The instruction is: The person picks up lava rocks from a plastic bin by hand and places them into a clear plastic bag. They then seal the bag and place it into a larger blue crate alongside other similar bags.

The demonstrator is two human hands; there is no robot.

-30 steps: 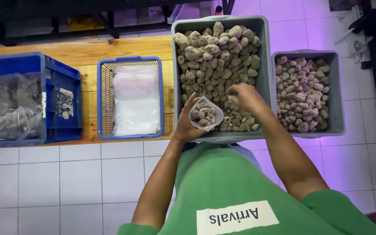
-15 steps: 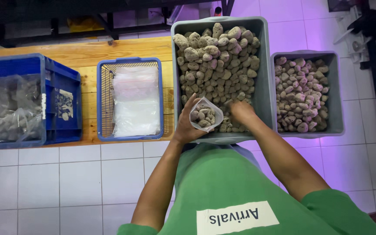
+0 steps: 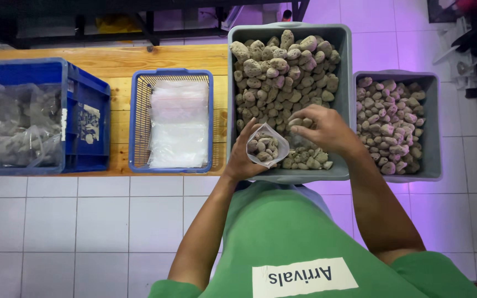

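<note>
L hand (image 3: 242,161) cups open clear bag (image 3: 267,145) part-full of stones, over near edge of grey bin (image 3: 344,99). R hand (image 3: 320,128) pinches stone (image 3: 295,122) just beside bag. Smaller grey bin (image 3: 433,132) at right; blue basket (image 3: 137,121) w/ clear bags and blue crate (image 3: 86,118) at left on wood bench (image 3: 117,58).

**Surrounding Items in View**

To your left, locate the blue wire basket (image 3: 139,118) resting on the wooden pallet (image 3: 120,60); it holds a stack of clear plastic bags (image 3: 179,124). Further left, on the same pallet, note the blue crate (image 3: 86,118) filled with crumpled clear bags. At the far right, you see a smaller grey bin (image 3: 433,132) of pale stones standing on the white tiled floor (image 3: 84,232).
</note>
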